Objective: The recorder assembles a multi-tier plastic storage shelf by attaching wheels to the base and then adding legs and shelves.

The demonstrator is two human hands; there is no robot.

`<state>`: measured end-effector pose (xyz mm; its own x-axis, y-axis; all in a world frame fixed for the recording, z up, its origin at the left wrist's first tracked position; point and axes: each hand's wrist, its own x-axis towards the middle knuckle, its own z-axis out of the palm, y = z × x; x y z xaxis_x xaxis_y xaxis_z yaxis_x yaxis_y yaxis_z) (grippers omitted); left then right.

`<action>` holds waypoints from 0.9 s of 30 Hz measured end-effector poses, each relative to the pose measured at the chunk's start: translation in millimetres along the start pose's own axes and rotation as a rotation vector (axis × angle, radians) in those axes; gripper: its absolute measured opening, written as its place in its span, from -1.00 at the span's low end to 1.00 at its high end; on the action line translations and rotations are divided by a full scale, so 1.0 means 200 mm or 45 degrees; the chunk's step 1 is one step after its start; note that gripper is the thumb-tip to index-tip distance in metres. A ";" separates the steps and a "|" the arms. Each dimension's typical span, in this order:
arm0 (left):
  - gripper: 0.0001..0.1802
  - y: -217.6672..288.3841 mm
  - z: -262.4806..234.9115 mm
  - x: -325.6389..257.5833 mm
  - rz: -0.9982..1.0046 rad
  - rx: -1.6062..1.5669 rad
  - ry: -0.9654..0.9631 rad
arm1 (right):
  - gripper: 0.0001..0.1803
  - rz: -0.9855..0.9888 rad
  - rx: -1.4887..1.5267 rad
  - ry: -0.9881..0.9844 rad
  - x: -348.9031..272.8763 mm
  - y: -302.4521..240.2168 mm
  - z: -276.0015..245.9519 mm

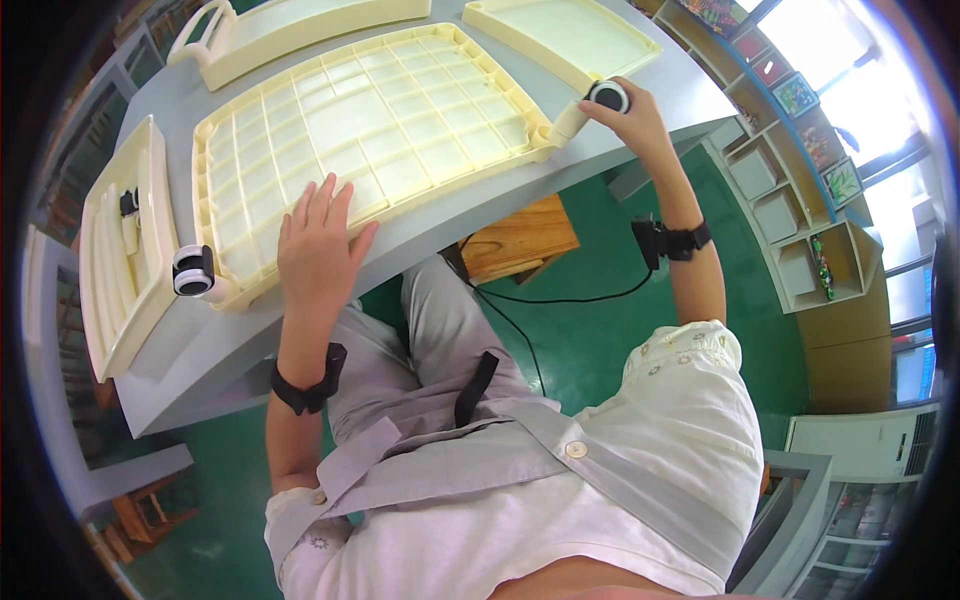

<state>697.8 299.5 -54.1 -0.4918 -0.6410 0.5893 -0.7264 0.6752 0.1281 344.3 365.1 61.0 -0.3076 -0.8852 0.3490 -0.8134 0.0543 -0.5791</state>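
The right hand (640, 125) gripped a caster (607, 96), thumb and fingers closed about its wheel. The stem (567, 124) pointed down and leftward from that hand to the near right corner of the panel (340, 112), which lay ribbed side up on the table (672, 97), left of the hand. Whether the stem sat inside the corner could not be told.

The left hand (322, 245) held nothing; it lay palm down, fingers loosely spread, over the panel's near edge, probably to steady it. Left of it, a second caster (193, 270) stuck out from the near left corner, and beyond that a side piece (150, 240) held a third caster (130, 212).

The step in hand seemed to be fitting the right caster. The next move likely called for lining the stem up with the corner and pushing firmly, the left hand bracing against the thrust.
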 end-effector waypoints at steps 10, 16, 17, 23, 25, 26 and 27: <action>-0.52 0.01 0.00 0.00 -0.056 0.055 -0.019 | -0.55 0.102 -0.248 -0.049 0.06 -0.06 0.12; -0.52 0.04 0.00 0.00 -0.073 0.045 -0.010 | -0.50 -0.100 -0.110 0.076 -0.02 0.01 0.19; -0.52 0.04 0.00 0.01 -0.078 0.041 0.003 | -0.50 -0.097 -0.094 0.145 -0.03 0.03 0.21; -0.54 0.05 0.00 0.00 -0.070 0.017 0.019 | -0.51 0.046 -0.286 0.309 -0.10 -0.03 0.26; -0.54 0.05 -0.01 0.00 -0.072 0.011 0.017 | -0.50 0.079 -0.449 0.339 -0.10 -0.04 0.29; -0.54 0.05 0.00 0.00 -0.073 0.010 0.015 | -0.50 0.082 -0.443 0.349 -0.10 -0.05 0.31; -0.54 0.04 0.00 0.01 -0.076 0.011 0.014 | -0.51 0.124 -0.500 0.370 -0.11 -0.07 0.32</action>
<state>690.6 303.5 -52.1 -0.4421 -0.6761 0.5895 -0.7586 0.6325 0.1565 393.9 354.4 14.6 -0.4708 -0.7052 0.5302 -0.8814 0.3498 -0.3174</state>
